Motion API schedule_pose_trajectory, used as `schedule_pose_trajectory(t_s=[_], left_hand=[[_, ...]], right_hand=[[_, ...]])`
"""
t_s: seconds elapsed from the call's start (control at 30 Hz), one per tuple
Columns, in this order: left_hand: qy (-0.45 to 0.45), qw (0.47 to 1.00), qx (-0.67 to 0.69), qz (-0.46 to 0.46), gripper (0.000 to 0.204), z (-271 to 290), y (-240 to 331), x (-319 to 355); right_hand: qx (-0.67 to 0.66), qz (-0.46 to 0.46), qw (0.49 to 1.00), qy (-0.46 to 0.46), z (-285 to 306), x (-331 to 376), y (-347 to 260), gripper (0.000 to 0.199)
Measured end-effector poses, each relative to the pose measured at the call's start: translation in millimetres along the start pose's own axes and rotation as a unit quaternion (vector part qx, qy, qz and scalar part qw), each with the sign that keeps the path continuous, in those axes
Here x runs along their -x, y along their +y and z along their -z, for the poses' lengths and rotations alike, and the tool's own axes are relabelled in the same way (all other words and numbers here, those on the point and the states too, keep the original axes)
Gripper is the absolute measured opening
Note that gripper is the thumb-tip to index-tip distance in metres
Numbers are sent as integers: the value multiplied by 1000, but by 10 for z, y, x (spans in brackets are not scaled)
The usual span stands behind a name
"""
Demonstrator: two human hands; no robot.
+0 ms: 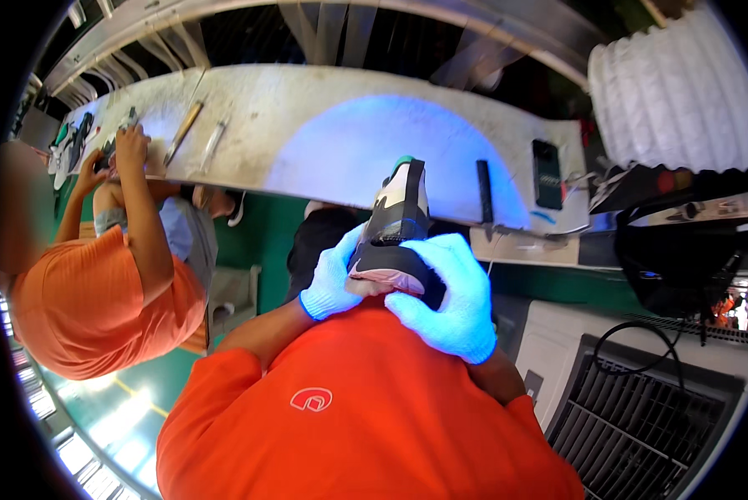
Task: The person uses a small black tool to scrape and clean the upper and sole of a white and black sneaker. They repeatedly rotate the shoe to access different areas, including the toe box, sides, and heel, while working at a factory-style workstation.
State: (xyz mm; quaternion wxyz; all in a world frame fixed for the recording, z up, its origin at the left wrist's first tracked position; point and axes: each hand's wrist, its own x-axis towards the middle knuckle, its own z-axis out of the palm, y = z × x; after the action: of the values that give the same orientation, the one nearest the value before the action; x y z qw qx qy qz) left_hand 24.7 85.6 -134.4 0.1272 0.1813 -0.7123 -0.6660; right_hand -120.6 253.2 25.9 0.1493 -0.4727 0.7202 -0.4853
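Observation:
A black and white sneaker [401, 200] with a pinkish patch at its near end is held up in front of my chest. My left hand [334, 277], in a white glove, is closed around the near left side of the shoe, with part of its thumb showing bare beneath it. On the other side my right hand [449, 296], also in a white glove lit blue, curves its fingers and thumb against the near right side. The far end of the sneaker points toward the workbench [249, 125]. Its underside is hidden.
A blue-lit patch covers the bench's middle. On the bench lie a black strip-like tool [484, 192], a phone [547, 173] and a wooden-handled tool [182, 133]. A co-worker in orange [116, 300] handles a shoe at left. A white duct [682, 92] and a grilled machine [640, 408] stand right.

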Motion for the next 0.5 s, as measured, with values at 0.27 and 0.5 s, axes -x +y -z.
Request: schedule_pose_trajectory(t_s=[0.27,0.5], left_hand=[[-10,994,-32,105,100,-62,-250,333],[-70,976,-104,177,104,25,-37,302]], right_hand=[[-24,-7,1000,9,-308,306,528,49],[-60,-111,992,-5,-345,381,619,56]])
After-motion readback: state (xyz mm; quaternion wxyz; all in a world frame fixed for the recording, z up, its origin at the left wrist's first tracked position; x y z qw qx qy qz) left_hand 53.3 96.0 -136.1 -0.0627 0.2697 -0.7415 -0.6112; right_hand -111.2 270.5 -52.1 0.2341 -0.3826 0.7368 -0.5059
